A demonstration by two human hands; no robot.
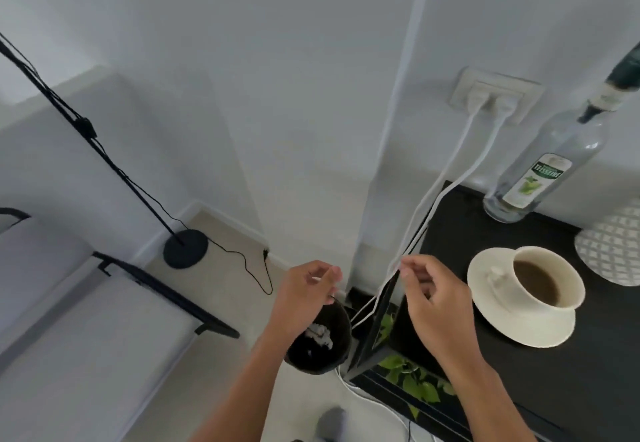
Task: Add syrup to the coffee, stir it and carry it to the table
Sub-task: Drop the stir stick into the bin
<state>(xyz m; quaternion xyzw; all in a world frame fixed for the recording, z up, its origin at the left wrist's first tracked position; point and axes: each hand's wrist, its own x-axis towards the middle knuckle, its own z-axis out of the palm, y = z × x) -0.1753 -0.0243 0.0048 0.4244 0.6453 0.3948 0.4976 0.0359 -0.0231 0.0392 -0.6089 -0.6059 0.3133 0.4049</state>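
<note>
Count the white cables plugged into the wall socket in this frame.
2. Both plugs sit side by side in the wall socket: the left cable and the right cable drop together past the black shelf edge, near the right hand. Their lower ends are hidden.

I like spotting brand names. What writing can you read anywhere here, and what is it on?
"TEISSEIRE": on the green and white label of the clear bottle standing on the black shelf.
Smaller print on that label and on the neck band: too blurred to read.
Cup, saucer, wall socket: no writing visible.
</note>
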